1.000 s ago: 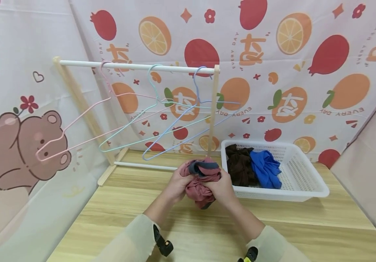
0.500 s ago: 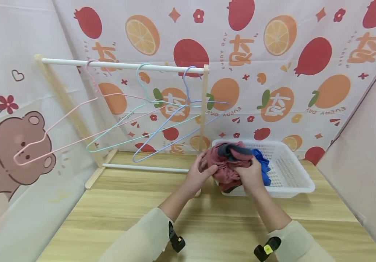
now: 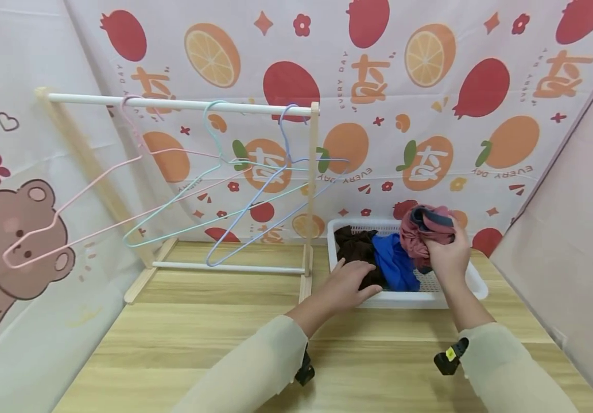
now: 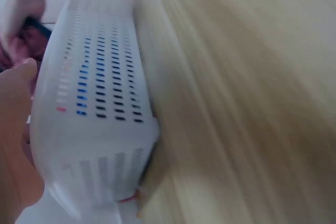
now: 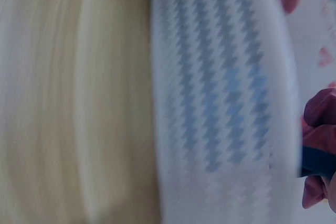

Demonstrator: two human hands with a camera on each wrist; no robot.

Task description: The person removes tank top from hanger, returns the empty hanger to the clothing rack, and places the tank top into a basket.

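Observation:
My right hand grips a bunched dusty-red garment with dark grey trim, held up over the right part of a white perforated basket. In the right wrist view, the same garment shows at the right edge, past the basket rim. My left hand reaches over the basket's front left rim with its fingers spread loosely, overlapping a dark brown cloth. Beside that cloth lies a crumpled blue cloth. The left wrist view catches the left hand beside the basket wall, its fingers mostly hidden.
A wood-and-white rack stands to the left. From its top bar hang a pink hanger, a mint hanger and a blue hanger. The wooden table runs up to a fruit-print curtain behind.
Both hands have moved right from in front of the rack to the basket. The left hand has let go of the red garment, which the right hand now holds alone. The view has shifted right.

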